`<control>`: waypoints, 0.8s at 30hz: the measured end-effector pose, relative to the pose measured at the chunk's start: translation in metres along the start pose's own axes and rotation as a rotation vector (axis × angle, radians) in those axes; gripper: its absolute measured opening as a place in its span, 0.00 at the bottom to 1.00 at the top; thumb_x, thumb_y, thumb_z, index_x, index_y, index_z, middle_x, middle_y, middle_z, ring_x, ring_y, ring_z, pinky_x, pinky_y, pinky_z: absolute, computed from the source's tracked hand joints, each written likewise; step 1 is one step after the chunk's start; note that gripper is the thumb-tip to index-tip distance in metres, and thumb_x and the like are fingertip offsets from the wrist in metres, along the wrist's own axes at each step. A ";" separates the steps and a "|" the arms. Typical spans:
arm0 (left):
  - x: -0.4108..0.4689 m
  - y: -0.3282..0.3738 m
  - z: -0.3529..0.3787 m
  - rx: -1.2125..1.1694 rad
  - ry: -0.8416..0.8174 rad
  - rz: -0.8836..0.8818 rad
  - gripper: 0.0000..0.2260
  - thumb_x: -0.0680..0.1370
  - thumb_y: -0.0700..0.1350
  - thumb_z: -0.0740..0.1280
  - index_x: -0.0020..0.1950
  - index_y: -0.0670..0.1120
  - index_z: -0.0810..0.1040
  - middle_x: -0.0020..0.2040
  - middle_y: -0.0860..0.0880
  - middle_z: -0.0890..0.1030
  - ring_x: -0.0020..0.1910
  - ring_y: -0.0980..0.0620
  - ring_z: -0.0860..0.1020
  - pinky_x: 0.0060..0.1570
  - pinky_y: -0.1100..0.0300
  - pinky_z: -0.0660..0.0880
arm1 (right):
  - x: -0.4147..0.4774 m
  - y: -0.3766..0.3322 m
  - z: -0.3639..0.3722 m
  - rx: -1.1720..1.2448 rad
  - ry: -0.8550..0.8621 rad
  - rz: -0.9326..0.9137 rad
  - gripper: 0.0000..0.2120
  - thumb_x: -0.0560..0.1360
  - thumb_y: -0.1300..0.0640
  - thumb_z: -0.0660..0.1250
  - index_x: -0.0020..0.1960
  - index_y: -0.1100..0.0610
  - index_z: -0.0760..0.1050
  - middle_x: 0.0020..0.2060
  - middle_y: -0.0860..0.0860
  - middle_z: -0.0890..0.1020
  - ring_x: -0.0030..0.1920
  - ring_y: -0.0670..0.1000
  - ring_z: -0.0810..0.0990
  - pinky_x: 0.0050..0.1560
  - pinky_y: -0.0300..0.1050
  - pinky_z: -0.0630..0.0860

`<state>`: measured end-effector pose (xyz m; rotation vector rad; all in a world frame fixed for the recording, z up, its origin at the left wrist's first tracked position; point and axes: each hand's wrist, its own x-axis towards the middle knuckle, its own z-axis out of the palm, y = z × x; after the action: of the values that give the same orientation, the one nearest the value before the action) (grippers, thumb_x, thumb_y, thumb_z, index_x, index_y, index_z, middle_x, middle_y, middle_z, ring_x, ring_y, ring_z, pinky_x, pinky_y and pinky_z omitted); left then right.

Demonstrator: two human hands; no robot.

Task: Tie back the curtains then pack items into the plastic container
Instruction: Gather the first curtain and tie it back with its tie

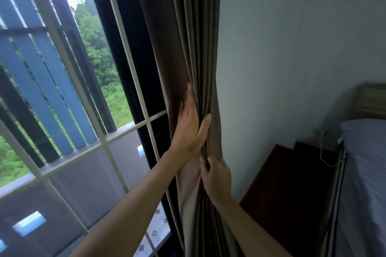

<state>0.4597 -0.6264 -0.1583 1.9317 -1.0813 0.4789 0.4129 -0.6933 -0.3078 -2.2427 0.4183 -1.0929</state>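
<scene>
Curtain bunched beside window; left hand spread flat, pressing folds; right hand pinches folds below

Curtain: plain grey-brown. Left of curtain: white window grille, blue slats. Right of curtain: pale grey wall, dark brown table.

The left hand lies flat against the gathered brown curtain, fingers straight; just below those fingers, the right hand pinches the folds.
</scene>
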 end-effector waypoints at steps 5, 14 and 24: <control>-0.054 -0.045 0.012 0.333 0.077 -0.028 0.24 0.82 0.54 0.53 0.75 0.45 0.60 0.72 0.45 0.67 0.70 0.51 0.65 0.69 0.49 0.65 | 0.015 0.021 -0.008 -0.013 0.034 0.074 0.06 0.77 0.61 0.68 0.42 0.60 0.76 0.34 0.52 0.77 0.32 0.47 0.71 0.33 0.39 0.67; -0.097 -0.071 0.035 0.263 0.029 -0.379 0.34 0.77 0.63 0.58 0.77 0.47 0.57 0.69 0.47 0.64 0.64 0.50 0.68 0.65 0.54 0.68 | 0.010 0.021 0.000 0.333 -0.096 0.074 0.09 0.82 0.56 0.59 0.56 0.56 0.77 0.46 0.46 0.81 0.46 0.42 0.80 0.50 0.38 0.78; -0.079 -0.075 0.032 0.056 -0.148 -0.507 0.37 0.72 0.65 0.65 0.75 0.47 0.63 0.68 0.46 0.65 0.66 0.47 0.69 0.67 0.50 0.68 | 0.020 0.022 -0.036 0.849 -0.424 0.382 0.09 0.80 0.62 0.62 0.54 0.48 0.72 0.48 0.48 0.84 0.48 0.44 0.84 0.50 0.36 0.77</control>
<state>0.4761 -0.5928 -0.2653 2.2194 -0.6301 0.0853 0.3963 -0.7344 -0.2929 -1.4837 0.1401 -0.4359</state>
